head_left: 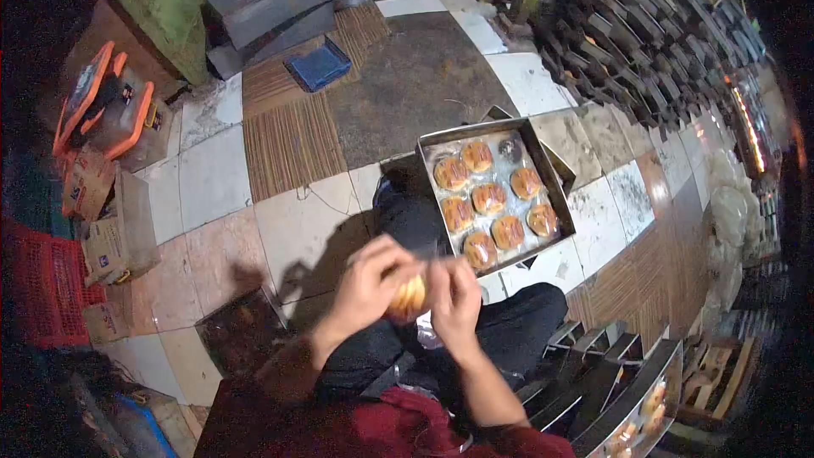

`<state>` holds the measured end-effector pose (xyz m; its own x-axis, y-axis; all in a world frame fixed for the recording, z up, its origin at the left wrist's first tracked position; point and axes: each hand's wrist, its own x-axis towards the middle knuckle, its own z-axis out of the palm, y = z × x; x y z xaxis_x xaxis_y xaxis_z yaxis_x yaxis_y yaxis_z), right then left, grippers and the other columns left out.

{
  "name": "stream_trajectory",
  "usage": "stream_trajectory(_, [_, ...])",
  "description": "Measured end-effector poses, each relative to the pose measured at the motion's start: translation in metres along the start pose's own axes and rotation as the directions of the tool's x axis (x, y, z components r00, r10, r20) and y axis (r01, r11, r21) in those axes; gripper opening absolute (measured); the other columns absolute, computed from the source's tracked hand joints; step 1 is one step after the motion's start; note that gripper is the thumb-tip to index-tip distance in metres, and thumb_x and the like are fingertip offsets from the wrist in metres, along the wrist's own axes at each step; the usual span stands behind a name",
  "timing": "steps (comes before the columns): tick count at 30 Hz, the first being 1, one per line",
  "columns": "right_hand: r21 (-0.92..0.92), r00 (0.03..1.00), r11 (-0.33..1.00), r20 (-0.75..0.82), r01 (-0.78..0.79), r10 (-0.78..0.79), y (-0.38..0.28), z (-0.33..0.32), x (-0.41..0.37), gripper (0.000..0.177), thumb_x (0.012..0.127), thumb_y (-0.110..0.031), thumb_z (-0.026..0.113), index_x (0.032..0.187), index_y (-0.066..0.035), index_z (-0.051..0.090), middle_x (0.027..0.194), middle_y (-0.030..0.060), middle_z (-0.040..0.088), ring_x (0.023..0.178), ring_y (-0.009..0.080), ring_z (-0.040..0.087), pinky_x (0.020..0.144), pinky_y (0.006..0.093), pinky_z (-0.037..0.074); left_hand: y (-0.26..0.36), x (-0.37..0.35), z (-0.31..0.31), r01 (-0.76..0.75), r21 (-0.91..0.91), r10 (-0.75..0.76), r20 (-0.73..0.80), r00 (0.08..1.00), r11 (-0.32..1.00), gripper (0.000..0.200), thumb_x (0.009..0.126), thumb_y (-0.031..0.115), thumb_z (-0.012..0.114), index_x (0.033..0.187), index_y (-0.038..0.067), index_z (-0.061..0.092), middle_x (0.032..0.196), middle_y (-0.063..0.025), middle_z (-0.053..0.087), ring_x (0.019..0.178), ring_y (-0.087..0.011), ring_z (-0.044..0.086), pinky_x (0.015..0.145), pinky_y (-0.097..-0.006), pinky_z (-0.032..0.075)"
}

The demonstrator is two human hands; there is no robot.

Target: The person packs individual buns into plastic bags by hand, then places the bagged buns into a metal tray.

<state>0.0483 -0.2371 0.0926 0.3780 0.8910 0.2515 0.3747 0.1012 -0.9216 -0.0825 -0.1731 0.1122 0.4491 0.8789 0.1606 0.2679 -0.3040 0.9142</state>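
Observation:
My left hand [370, 287] is closed around a golden-brown bun [409, 298] above my lap. Close beside it, my right hand [455, 298] has its fingers bent together near the bun's right side. Those fingertips are blurred, and whatever they pinch cannot be made out. Something clear and shiny, perhaps plastic film [427, 332], shows below the bun. Just beyond my hands a square metal tray [551, 171] sits tilted, holding several glossy buns [488, 198] with dark stripes on top.
Stacked dark trays [585, 373] stand at lower right, one with buns. More tray stacks [644, 34] rise at upper right. A blue tray [318, 66] lies on the tiled floor. At left are orange-framed items [127, 123], cardboard boxes [87, 182] and a red crate [47, 284].

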Motion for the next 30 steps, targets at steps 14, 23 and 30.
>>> stream_trajectory(14, [-0.2, 0.858, 0.838, -0.026, -0.507, 0.513, 0.056, -0.01, -0.119, 0.023, 0.087, -0.021, 0.053, 0.078, 0.001, 0.052, 0.071, 0.0117, 0.053, 0.067, 0.0233, 0.051, 0.06, 0.0324, 0.039, -0.059, -0.132, 0.031, 0.631, -0.381, -0.736, -0.305, 0.604, 0.676, 0.038, 0.083, 0.019, 0.059, 0.052, -0.001, 0.053, 0.079, -0.0081, 0.055, 0.067, -0.0134, 0.051, 0.061, -0.0276, 0.04])
stream_trajectory(23, [-0.234, 0.971, 0.972, 0.232, 0.006, 0.05, 0.03, -0.026, 0.028, 0.055, 0.068, -0.017, 0.072, 0.114, -0.003, 0.044, 0.089, 0.0171, 0.058, 0.079, 0.0283, 0.058, 0.066, 0.0367, 0.048, 0.029, -0.048, -0.001, 0.382, -0.838, -0.831, -0.14, 0.539, 0.389, 0.027, 0.082, 0.031, 0.057, 0.094, 0.007, 0.064, 0.086, 0.0004, 0.058, 0.077, -0.0077, 0.044, 0.067, -0.0246, 0.028])
stream_trajectory(30, [-0.115, 0.816, 0.925, -0.519, -0.363, 0.256, 0.198, -0.135, 0.166, 0.049, 0.078, -0.027, 0.062, 0.112, 0.005, 0.05, 0.109, 0.023, 0.056, 0.102, 0.0317, 0.054, 0.087, 0.0373, 0.04, -0.018, -0.05, 0.01, 0.375, -0.72, -0.719, -0.245, 0.65, 0.584, 0.03, 0.084, 0.018, 0.054, 0.11, 0.003, 0.055, 0.1, -0.003, 0.053, 0.089, -0.0114, 0.046, 0.079, -0.0297, 0.035])
